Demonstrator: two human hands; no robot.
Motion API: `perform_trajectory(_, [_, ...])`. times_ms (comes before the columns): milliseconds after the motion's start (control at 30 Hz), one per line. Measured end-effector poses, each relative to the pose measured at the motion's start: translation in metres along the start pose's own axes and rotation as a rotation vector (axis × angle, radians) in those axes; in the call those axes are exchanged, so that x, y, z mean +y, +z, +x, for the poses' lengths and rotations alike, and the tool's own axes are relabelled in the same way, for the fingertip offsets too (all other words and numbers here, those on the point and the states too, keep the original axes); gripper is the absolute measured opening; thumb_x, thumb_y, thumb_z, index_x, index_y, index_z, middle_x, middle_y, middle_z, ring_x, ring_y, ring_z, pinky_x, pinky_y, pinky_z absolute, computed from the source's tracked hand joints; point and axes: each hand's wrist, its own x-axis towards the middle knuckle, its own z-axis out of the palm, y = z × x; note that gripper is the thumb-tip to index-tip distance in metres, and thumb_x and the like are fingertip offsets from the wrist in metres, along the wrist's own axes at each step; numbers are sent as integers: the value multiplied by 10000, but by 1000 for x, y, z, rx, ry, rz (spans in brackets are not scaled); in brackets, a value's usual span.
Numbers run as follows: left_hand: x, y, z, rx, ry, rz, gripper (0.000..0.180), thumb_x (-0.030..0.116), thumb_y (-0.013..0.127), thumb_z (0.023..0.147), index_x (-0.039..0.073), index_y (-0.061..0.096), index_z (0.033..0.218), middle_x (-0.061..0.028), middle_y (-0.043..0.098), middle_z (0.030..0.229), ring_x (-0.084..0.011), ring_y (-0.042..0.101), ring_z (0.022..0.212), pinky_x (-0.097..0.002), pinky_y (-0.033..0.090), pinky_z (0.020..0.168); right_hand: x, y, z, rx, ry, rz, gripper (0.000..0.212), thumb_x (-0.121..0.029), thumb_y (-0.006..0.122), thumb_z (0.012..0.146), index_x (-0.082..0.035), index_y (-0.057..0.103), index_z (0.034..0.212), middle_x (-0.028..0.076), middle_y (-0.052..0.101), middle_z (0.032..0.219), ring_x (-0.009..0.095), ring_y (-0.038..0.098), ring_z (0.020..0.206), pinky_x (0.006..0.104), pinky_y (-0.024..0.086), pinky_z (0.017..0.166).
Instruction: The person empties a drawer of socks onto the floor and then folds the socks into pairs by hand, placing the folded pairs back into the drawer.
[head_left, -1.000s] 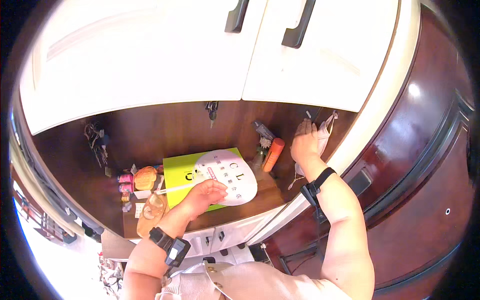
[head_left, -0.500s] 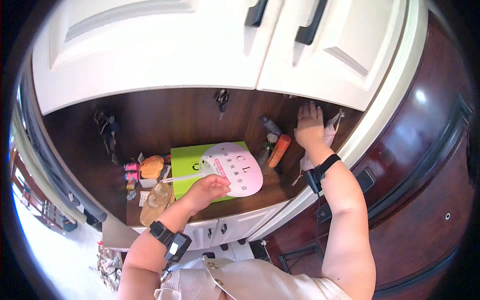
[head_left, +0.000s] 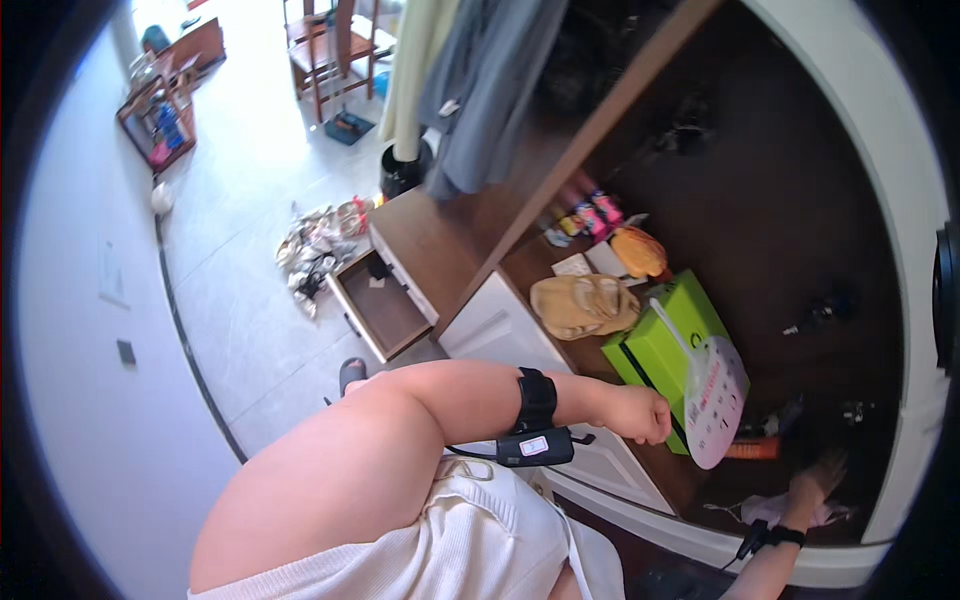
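Observation:
My left hand point(head_left: 640, 413) is curled closed, with nothing visible in it, in front of a bright green box point(head_left: 690, 312) in the cabinet niche. Leaning on that box is a pinkish-white hand fan point(head_left: 716, 405) with a pale handle. At the lower right, my right hand point(head_left: 818, 480) reaches into the shadowed niche, its fingers seemingly stretched out but dim and blurred. A pale pink strapped cloth item point(head_left: 770, 510) lies beside it. Close by is an orange cylinder point(head_left: 755, 449).
An open drawer point(head_left: 383, 305) juts out at the niche's left, near a heap of mixed items point(head_left: 315, 250) on the floor. The shelf holds a tan bag-like item point(head_left: 585, 306) and an orange scalloped object point(head_left: 638, 252). Grey clothes point(head_left: 490, 95) hang above; keys point(head_left: 825, 312) hang on the back panel.
The view has swung left, bringing floor, drawer and hanging clothes into sight. My left hand has curled tighter near the fan; my right hand remains by the pink cloth item.

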Motion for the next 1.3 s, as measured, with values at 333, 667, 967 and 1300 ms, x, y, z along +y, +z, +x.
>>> perform_trajectory(333, [-4, -13, -29, 115, -5, -55, 223, 163, 620, 750, 24, 622, 925, -36, 616, 820, -125, 580, 715, -263, 460, 651, 12, 38, 5, 292, -113, 71, 612, -290, 516, 841, -25, 356, 1370, 123, 242, 1486, 256, 200, 1383, 415, 165, 1121])
perform_trajectory(667, [-13, -24, -61, 181, -83, -71, 233, 141, 608, 747, 27, 609, 950, -29, 613, 824, -125, 578, 733, -266, 462, 656, -35, -99, -35, -16, 37, 76, 559, -315, 506, 860, -125, 390, 1373, 116, 294, 1466, 271, 209, 1383, 495, 189, 1097])
perform_trajectory(967, [-22, -69, -156, 252, -143, -148, 228, 166, 617, 797, 54, 592, 994, -10, 603, 890, -107, 566, 796, -254, 455, 713, -91, -217, -117, 691, -83, 566, 404, -254, 519, 884, -101, 513, 1257, 135, 431, 1365, 350, 339, 1302, 535, 247, 1047])
perform_trajectory(1300, [-22, -167, -447, 626, -161, -222, 249, 215, 617, 873, 78, 593, 1079, -9, 627, 958, -85, 575, 850, -223, 461, 748, -292, -465, -273, 531, -621, 1426, 414, -157, 669, 694, -91, 586, 1094, 174, 446, 1305, 389, 372, 1230, 525, 275, 1016])
